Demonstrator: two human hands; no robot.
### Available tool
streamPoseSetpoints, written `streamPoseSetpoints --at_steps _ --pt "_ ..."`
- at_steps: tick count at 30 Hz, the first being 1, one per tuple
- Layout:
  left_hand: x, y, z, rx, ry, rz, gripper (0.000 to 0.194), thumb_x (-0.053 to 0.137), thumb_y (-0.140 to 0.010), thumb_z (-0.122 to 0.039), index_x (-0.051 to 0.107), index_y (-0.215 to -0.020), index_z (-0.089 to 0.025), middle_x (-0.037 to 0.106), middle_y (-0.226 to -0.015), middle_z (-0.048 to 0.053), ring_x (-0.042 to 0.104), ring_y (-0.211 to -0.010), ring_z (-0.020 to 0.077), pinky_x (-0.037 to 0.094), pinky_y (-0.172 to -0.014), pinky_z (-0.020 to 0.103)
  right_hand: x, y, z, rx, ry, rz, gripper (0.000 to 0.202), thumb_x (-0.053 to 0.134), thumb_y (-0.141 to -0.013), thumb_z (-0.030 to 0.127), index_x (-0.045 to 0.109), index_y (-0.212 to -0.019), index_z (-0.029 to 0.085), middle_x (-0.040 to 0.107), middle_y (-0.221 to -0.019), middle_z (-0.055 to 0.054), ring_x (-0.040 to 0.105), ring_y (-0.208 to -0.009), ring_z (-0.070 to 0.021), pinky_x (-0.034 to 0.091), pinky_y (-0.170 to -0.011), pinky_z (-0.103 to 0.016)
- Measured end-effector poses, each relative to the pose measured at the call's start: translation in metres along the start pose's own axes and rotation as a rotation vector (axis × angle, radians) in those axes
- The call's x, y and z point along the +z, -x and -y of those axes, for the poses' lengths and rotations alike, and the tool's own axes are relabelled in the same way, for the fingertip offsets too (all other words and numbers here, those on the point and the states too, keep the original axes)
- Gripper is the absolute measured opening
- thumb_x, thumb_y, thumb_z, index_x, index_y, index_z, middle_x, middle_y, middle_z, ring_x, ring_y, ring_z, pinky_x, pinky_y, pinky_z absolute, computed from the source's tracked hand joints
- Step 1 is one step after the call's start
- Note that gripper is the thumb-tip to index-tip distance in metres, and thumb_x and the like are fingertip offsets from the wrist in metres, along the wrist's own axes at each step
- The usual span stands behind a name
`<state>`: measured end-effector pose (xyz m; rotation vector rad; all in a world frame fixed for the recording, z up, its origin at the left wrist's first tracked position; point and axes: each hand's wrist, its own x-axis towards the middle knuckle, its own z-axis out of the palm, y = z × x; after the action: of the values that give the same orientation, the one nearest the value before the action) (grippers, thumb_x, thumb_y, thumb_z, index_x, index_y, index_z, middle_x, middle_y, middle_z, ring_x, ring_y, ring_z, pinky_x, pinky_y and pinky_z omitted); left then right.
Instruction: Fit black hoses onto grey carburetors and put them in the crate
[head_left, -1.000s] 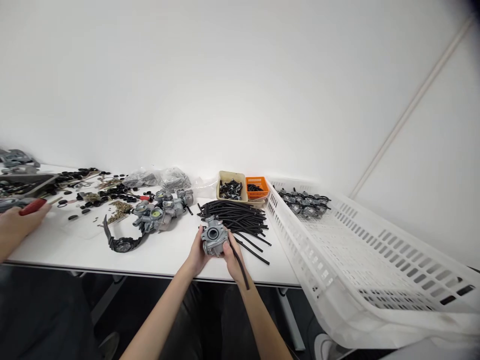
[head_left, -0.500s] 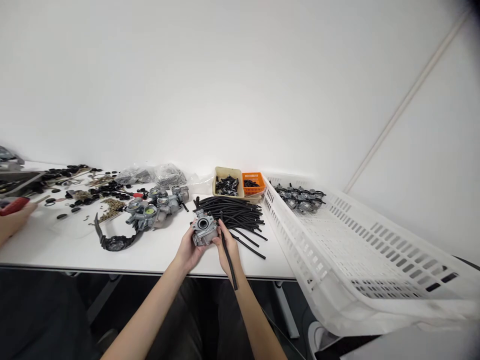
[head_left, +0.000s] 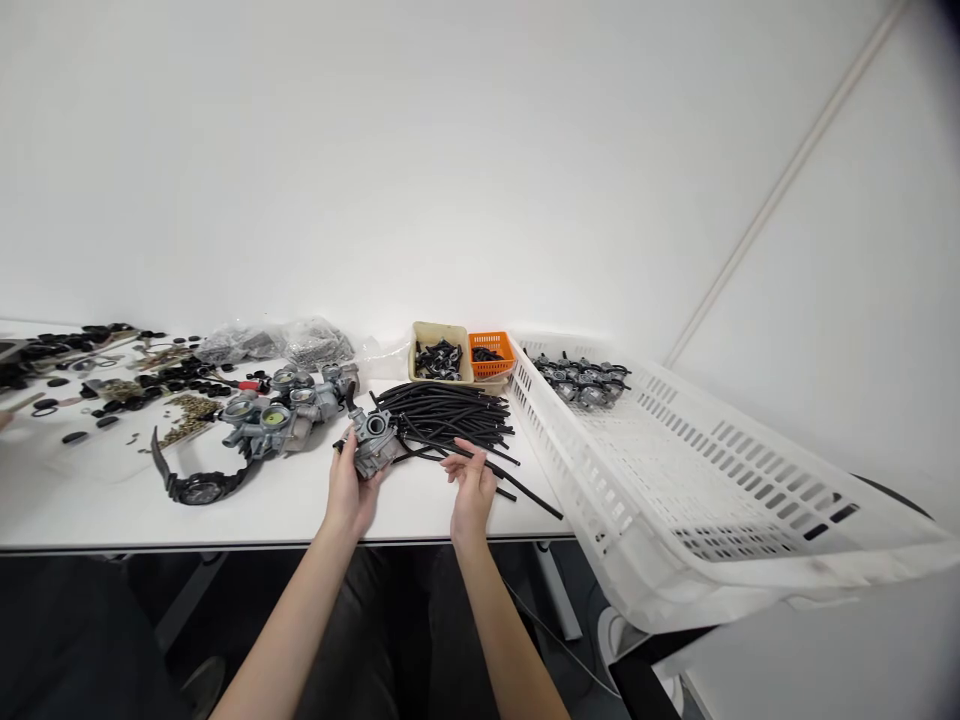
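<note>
We've got one grey cast-metal carburetor clamped in our left hand, held just above the white table beside the pile of black rubber hoses; whether a hose sits on it yet we can't tell. Our right hand is open, fingers spread over a loose hose, gripping nothing. By our read we're early: a few finished units lie in the white slotted plastic crate, while a cluster of bare grey carburetors waits to the left.
</note>
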<state>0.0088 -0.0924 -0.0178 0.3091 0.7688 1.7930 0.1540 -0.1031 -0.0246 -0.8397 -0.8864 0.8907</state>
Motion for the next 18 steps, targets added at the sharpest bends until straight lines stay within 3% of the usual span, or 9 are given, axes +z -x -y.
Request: streamPoseSetpoints --at_steps 5,18 --pt "0.0019 0.0028 -0.0007 0.047 -0.028 -0.032 0.021 0.054 -0.087 -0.029 0.059 -0.108 -0.028 0.065 -0.115 0.001 0.065 -0.093 0.0154 0.056 -0.074 0.031 -0.0002 -0.0007 0.0005 0.028 0.008 -0.083 0.052 0.04 -0.087 0.06 0.065 -0.083 0.014 0.062 -0.061 -0.003 0.051 -0.054 -0.0131 0.038 -0.052 -0.025" --pt "0.007 0.0072 0.0026 0.109 -0.159 -0.084 0.035 0.068 -0.076 -0.034 0.063 -0.11 -0.031 0.064 -0.116 0.001 0.063 -0.092 0.0148 0.051 -0.057 0.017 -0.0024 -0.0009 -0.0067 0.009 0.121 -0.15 0.052 0.039 -0.085 0.063 0.059 -0.077 0.016 0.052 -0.056 0.001 0.048 -0.053 -0.0128 0.036 -0.051 -0.025"
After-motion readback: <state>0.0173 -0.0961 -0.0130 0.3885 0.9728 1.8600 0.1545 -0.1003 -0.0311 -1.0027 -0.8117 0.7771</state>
